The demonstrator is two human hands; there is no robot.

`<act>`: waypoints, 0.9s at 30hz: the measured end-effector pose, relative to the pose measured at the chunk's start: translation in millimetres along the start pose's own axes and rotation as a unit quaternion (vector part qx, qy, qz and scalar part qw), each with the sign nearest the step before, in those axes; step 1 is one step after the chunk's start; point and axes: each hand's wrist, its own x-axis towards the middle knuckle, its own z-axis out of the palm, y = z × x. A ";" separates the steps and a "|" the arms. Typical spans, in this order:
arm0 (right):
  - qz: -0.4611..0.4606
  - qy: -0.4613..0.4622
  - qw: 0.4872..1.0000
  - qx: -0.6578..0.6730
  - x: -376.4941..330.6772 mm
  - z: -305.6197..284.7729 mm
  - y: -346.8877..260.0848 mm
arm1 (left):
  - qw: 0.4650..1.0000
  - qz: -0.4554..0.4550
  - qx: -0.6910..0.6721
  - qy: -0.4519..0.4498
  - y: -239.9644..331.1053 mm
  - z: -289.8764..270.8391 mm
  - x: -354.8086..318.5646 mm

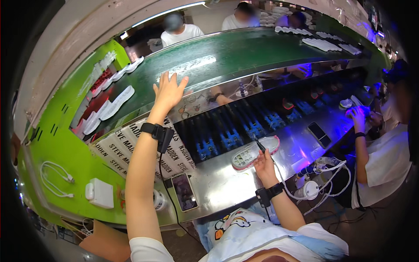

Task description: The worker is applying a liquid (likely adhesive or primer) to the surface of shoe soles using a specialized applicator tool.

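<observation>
My left hand [169, 92] reaches out over the near edge of the green conveyor belt [248, 48], its fingers spread and nothing in them. Closed around a thin black pen-shaped tool [260, 146] is my right hand [265, 169], low over the metal bench [218, 192]. The tool's tip points away from me, over a shoe sole [246, 157] with a white, grid-patterned inside and a pink edge. That sole lies on the bench just left of my right fingers. A pale cable runs down beside my right wrist.
Left of my reach stands a printed white box [124, 148]. White soles [117, 104] lie on the belt's left end. One phone [185, 192] lies near me, another [319, 134] farther right. Blue clamp-like fixtures [231, 140] line the bench's back. A co-worker [379, 153] works at right under violet light.
</observation>
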 end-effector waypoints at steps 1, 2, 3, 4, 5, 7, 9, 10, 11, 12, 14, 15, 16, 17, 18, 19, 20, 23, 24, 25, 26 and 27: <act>-0.008 0.002 1.000 -0.003 1.0 -12.2 -2.6 | 1.000 0.003 -0.009 0.000 0.2 3.8 3.0; -0.034 0.042 0.999 -0.005 -10.2 -20.2 -3.9 | 0.999 -0.033 -0.005 -0.029 -2.4 4.3 1.0; -0.060 0.081 0.995 -0.008 -17.1 -25.7 -5.8 | 0.996 -0.069 -0.001 -0.058 -5.9 5.2 -0.3; -0.066 0.086 0.994 -0.012 -18.0 -32.1 -11.1 | 0.995 -0.078 0.007 -0.063 -10.2 4.4 3.3; -0.064 0.094 0.993 0.004 -23.0 -43.3 -20.5 | 0.995 -0.078 0.004 -0.063 -6.8 3.2 2.4; -0.068 0.089 0.994 -0.020 -26.2 -56.6 -32.4 | 0.995 -0.079 0.008 -0.067 1.2 1.6 2.4; -0.062 0.086 0.994 -0.038 -19.5 -51.7 -35.5 | 0.996 -0.076 0.012 -0.051 -1.8 2.4 3.7; -0.053 0.079 0.994 -0.052 -15.7 -48.6 -37.0 | 0.997 -0.070 0.011 -0.044 -2.6 4.7 4.3; -0.069 0.083 0.992 -0.060 -11.7 -44.2 -35.6 | 0.996 -0.073 0.010 -0.046 -4.2 4.3 4.4; -0.066 0.086 0.992 -0.063 -12.0 -42.4 -34.7 | 0.996 -0.073 0.015 -0.044 -4.2 4.9 4.6; -0.069 0.079 0.992 -0.067 -14.1 -40.9 -34.2 | 0.996 -0.079 0.022 -0.044 -4.0 4.7 4.6; -0.060 0.060 0.994 -0.069 -13.6 -40.4 -34.6 | 0.996 -0.077 0.019 -0.043 -3.7 4.0 4.6; -0.055 0.061 0.994 -0.072 -11.4 -38.7 -34.9 | 0.996 -0.075 0.017 -0.041 -3.6 3.2 3.9; -0.056 0.058 0.994 -0.074 -8.6 -36.5 -36.2 | 0.996 -0.073 0.022 -0.046 -1.8 1.4 4.3; -0.058 0.054 0.994 -0.077 -8.0 -36.3 -37.1 | 0.996 -0.075 0.023 -0.048 -0.3 2.1 4.8; -0.059 0.063 0.994 -0.068 -8.5 -40.6 -40.4 | 0.996 -0.071 0.020 -0.051 2.3 2.0 5.3; -0.051 0.061 0.994 -0.069 -13.7 -44.2 -39.9 | 0.996 -0.073 0.022 -0.053 -0.7 0.7 5.1; 0.146 0.039 0.988 -0.037 -51.6 -22.8 -46.2 | 0.995 -0.074 0.035 -0.053 0.8 3.9 6.5; 0.243 -0.031 0.969 -0.022 -74.5 0.3 -50.3 | 0.994 -0.086 0.046 -0.053 -1.4 2.2 7.1; 0.245 -0.129 0.958 -0.074 -104.8 46.1 -53.7 | 0.994 -0.088 0.035 -0.056 -3.8 4.0 6.9; 0.250 -0.226 0.934 -0.119 -136.0 98.3 -54.0 | 0.993 -0.093 0.028 -0.063 -10.1 4.6 2.4; 0.215 -0.329 0.907 -0.151 -166.3 131.8 -59.5 | 0.992 -0.096 0.035 -0.071 -7.0 4.3 3.8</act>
